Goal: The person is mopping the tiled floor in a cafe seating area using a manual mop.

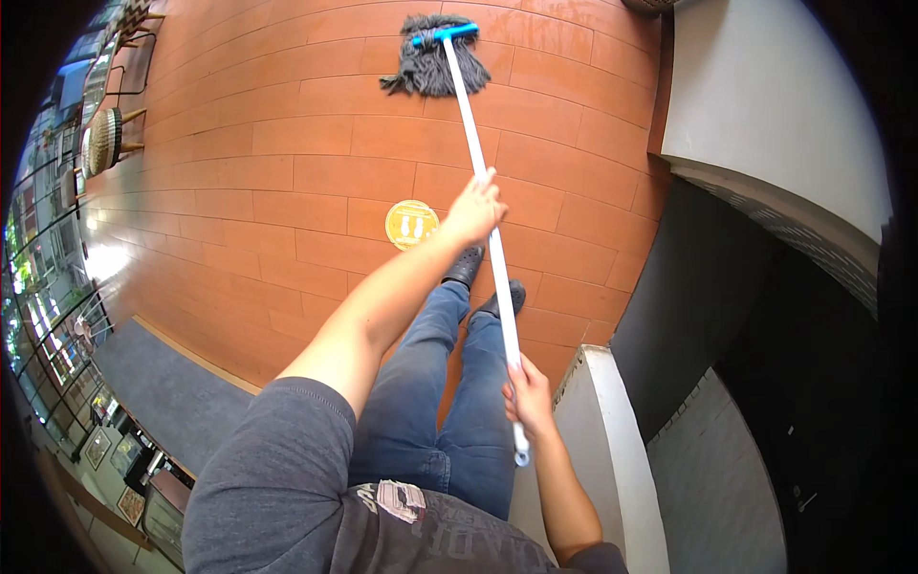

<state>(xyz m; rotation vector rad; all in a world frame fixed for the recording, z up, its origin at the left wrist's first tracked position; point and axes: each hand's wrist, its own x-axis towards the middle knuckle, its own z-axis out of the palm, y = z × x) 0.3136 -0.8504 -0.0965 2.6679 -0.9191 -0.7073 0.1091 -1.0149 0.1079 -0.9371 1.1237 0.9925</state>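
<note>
head view: left hand (475, 208) and right hand (528, 392) grip mop handle (483, 187).

You are stretching your left arm far forward, nearly straight, its bare forearm running up from the grey sleeve at your shoulder. Your left hand (475, 208) is curling closed, knuckles up, fingers wrapping round what it grips. You are keeping your right arm bent and tucked close to your body, with your right hand (527, 394) clenching low near your hip, thumb side up.
</note>
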